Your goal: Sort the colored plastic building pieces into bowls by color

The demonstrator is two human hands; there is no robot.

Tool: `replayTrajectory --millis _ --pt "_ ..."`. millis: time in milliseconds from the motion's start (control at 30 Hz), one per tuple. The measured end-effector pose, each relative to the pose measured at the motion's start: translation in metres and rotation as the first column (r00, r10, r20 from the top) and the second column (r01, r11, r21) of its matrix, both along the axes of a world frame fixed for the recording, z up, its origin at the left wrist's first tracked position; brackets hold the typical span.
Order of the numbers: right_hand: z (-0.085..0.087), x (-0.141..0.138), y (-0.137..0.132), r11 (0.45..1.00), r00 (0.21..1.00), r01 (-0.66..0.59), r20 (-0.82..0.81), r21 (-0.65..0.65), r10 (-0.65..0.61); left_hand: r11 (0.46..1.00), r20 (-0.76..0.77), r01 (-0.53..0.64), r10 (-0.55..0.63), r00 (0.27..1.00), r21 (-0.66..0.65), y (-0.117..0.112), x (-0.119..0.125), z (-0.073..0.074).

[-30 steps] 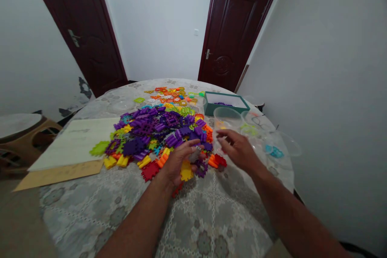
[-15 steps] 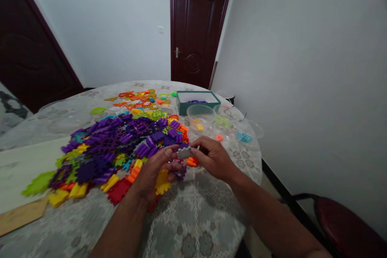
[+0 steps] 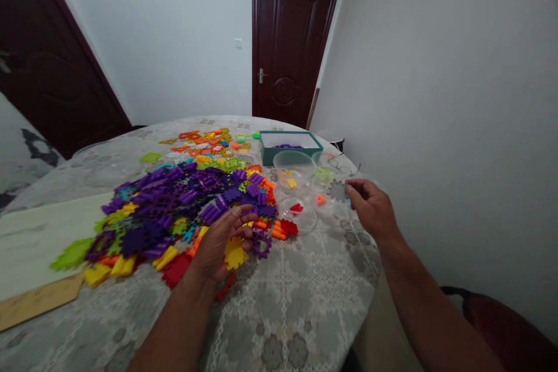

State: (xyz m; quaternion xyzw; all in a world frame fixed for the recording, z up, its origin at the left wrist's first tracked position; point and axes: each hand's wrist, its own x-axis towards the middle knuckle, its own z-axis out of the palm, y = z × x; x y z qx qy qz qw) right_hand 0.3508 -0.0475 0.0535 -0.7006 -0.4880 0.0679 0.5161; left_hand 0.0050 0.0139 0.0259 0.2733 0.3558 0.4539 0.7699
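My right hand pinches a grey plastic tile with toothed edges over the clear bowls at the table's right side. Below that tile, the light blue pieces seen earlier are hidden. My left hand hovers at the near edge of the heap, fingers apart and loosely curled. Close under its fingers is a yellow toothed piece; whether they touch I cannot tell. Beside it lies a purple toothed ring. The heap of purple pieces spreads left and beyond, mixed with yellow, green, orange and red ones.
Clear bowls hold sorted bits: yellow in one bowl, red in another. A green-rimmed box with purple pieces stands behind. Orange flat pieces lie at the back. A pale board lies left, a chair at right.
My right hand has carried the grey tile away from my left hand, to the right over the bowls. My left hand has let go of the tile and stays near the heap.
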Motion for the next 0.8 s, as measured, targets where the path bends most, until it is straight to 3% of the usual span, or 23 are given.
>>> replayTrajectory --millis 133,300,467,567,700,800 --pt "0.004 -0.019 0.019 0.972 0.974 -0.208 0.068 -0.109 0.216 0.999 0.022 -0.028 0.029 0.999 -0.032 0.000 0.000 0.000" --pt "0.029 -0.061 0.101 0.879 0.878 -0.429 0.130 -0.209 0.460 0.997 0.070 -0.056 0.059 0.996 -0.045 0.001 -0.001 -0.002" --pt "0.042 -0.102 0.208 0.901 0.909 -0.369 0.113 -0.227 0.401 0.992 0.167 -0.102 0.113 0.980 -0.072 0.004 -0.005 -0.005" --pt "0.042 -0.121 0.253 0.923 0.934 -0.329 0.076 -0.199 0.349 0.985 0.211 -0.154 0.169 0.963 -0.083 0.006 -0.007 -0.008" --pt "0.037 -0.134 0.273 0.924 0.940 -0.330 0.016 -0.193 0.340 0.973 0.236 -0.205 0.225 0.946 -0.105 0.009 -0.009 -0.011" --pt "0.032 -0.139 0.258 0.894 0.915 -0.396 -0.010 -0.209 0.403 0.964 0.260 -0.236 0.261 0.930 -0.122 0.011 -0.011 -0.010"
